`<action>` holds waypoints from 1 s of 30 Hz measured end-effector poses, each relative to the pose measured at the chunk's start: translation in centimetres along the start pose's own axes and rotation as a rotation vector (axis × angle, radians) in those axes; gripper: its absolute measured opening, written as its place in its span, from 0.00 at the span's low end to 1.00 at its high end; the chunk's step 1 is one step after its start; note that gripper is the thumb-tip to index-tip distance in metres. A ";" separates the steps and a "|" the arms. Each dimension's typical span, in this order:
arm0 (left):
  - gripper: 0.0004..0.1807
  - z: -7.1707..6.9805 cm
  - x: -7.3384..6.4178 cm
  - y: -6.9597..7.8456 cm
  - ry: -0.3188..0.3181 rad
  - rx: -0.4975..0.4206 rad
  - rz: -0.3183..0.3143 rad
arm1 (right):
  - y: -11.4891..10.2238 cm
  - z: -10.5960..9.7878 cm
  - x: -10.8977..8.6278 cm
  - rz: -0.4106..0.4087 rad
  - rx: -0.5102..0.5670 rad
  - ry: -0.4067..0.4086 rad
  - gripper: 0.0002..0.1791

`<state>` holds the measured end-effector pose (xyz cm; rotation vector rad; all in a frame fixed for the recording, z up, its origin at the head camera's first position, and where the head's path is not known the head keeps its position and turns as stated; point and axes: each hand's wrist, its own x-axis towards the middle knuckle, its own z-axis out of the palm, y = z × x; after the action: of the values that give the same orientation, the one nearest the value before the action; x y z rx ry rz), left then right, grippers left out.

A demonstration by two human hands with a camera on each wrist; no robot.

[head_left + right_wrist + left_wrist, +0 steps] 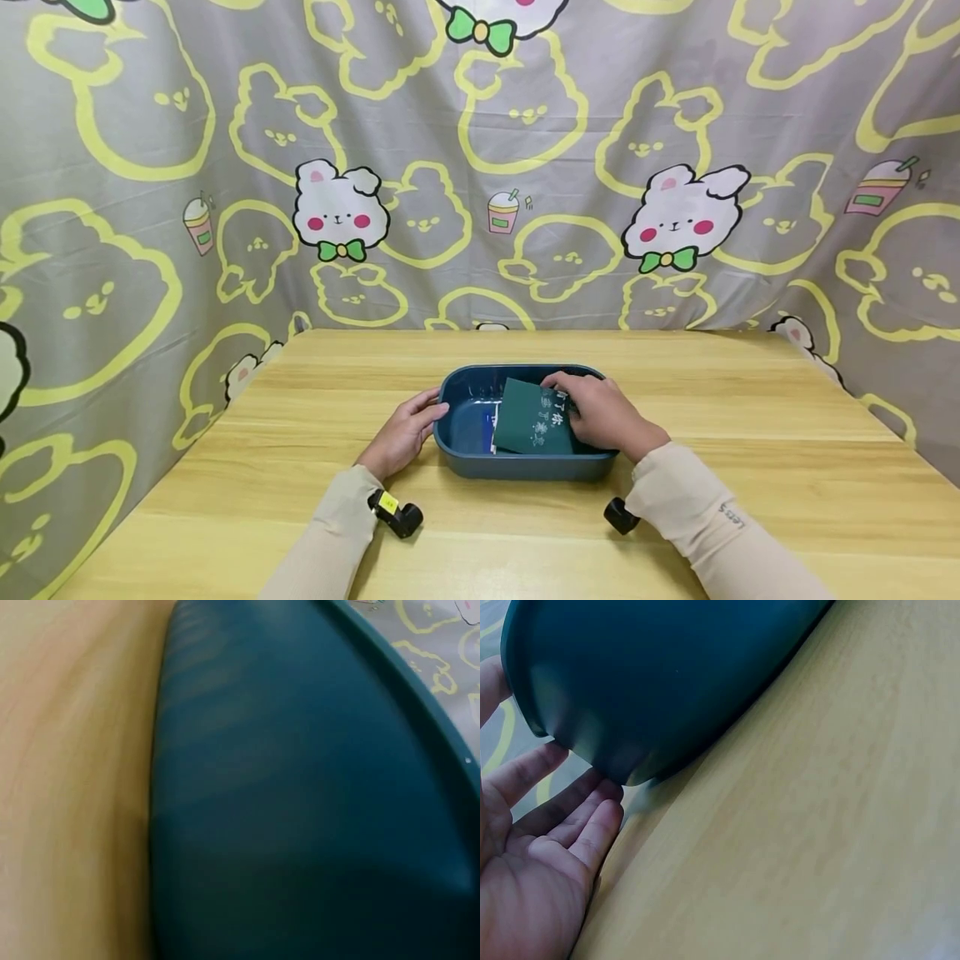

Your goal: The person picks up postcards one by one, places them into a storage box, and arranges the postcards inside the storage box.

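A dark blue oblong plastic basin (525, 468) stands on the table. Inside it, tilted toward its right half, is a dark green book (528, 417) with white characters on its cover. Part of a blue and white item (488, 429) shows from under the book's left edge. My right hand (603, 417) reaches over the right end and holds the book by its right side; some fingertips are hidden. At the left end, my left hand (405, 433) touches the basin's outer wall with extended fingers (592, 832), its thumb at the rim.
The wooden table (750, 408) extends around the basin on all sides. A grey curtain (420, 292) with cartoon animals hangs behind and beside it. Each wrist carries a small black camera (401, 517). The basin's wall (285, 765) fills most of the right wrist view.
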<state>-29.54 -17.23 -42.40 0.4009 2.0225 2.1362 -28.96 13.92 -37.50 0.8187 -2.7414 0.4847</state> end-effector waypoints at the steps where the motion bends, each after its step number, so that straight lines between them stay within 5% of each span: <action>1: 0.30 0.0 0.0 0.0 0.000 0.000 -0.001 | -0.1 0.0 0.0 0.007 -0.032 -0.016 0.27; 9: 0.31 0.0 0.0 0.1 0.004 0.005 -0.002 | -0.4 0.2 -0.1 0.029 -0.105 -0.100 0.31; 16: 0.32 -0.1 0.0 0.0 0.002 0.009 0.004 | -0.3 0.0 -0.4 -0.069 -0.173 -0.088 0.33; 30: 0.31 -0.1 0.1 -0.1 0.003 0.013 0.004 | -0.4 0.4 -0.2 -0.043 -0.184 -0.115 0.32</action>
<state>-29.66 -17.29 -42.49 0.4036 2.0397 2.1282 -28.62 13.58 -37.81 0.8810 -2.8124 0.1777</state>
